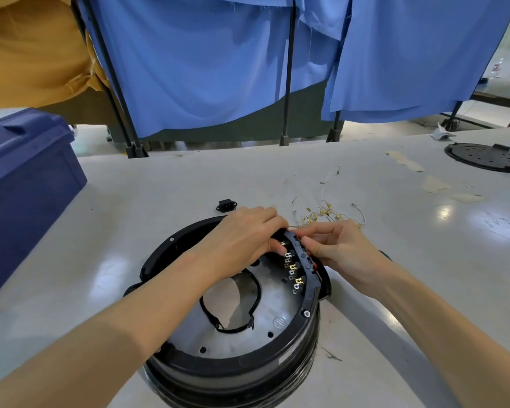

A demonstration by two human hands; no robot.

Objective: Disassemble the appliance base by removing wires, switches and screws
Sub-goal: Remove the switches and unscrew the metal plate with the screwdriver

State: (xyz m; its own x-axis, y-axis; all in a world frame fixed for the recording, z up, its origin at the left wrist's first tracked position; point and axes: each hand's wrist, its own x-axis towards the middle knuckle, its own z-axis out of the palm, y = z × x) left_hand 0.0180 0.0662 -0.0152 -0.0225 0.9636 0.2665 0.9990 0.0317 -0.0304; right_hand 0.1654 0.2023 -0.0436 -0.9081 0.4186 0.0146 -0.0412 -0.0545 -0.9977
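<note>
The appliance base (236, 357) stands on the grey tabletop (159, 184), open side up. Its switch row (295, 272) runs along the right rim, away from the camera. Both hands pinch its far end: the left hand (245, 240) from inside, the right hand (339, 245) from outside. Loose wires (321, 213) lie just behind; blue curtains (203, 60) close the room.

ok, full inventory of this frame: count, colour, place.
appliance base: 1, black with silver inner plate, table centre
switch panel: 1, black with brass terminals, base's right rim
cable loop: 1, black, inside base
loose wires: several, pale with brass terminals, table behind right hand
power inlet socket: 1, black, table behind left hand
round cover: 1, black, far right
toolbox: 1, blue, left
curtains: several, blue, behind table
cloth: 1, ochre, upper left
table: 1, pale grey
left hand: grips switch panel's far end
right hand: pinches switch panel's outer side
</note>
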